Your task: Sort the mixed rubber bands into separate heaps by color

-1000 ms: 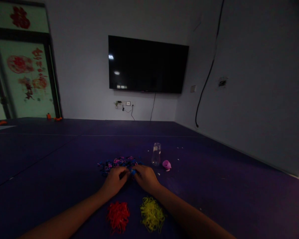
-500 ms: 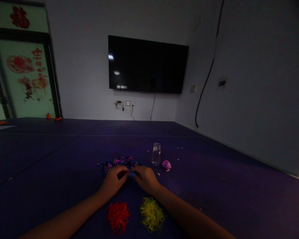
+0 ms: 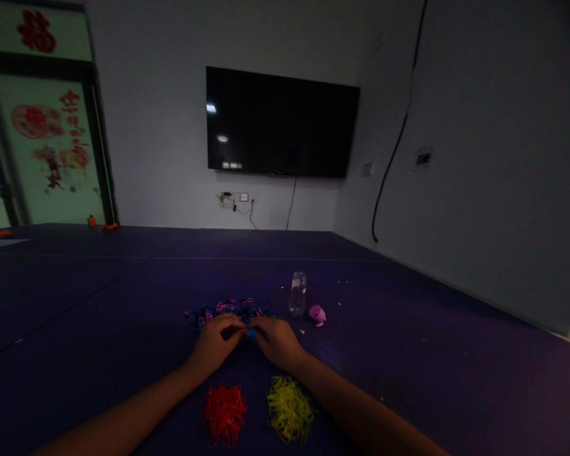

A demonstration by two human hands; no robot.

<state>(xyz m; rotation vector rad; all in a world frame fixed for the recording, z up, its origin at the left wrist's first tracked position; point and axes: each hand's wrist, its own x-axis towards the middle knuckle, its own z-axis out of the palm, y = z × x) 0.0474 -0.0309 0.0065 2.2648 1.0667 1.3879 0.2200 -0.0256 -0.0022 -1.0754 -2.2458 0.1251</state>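
My left hand (image 3: 218,340) and my right hand (image 3: 276,342) meet at their fingertips, closed around a small blue item (image 3: 251,333); its exact shape is too small to make out. Just beyond my hands lies a mixed pile of blue, pink and dark bands (image 3: 232,308), partly hidden by my fingers. Nearer to me are a heap of red bands (image 3: 225,415) on the left and a heap of yellow bands (image 3: 289,408) beside my right forearm.
A clear bottle (image 3: 297,294) stands on the purple surface (image 3: 408,354) beyond my right hand, with a pink cup-like piece (image 3: 318,315) beside it. Small white scraps lie around them. A dark television (image 3: 282,123) hangs on the far wall. Orange objects (image 3: 109,226) sit at the far left.
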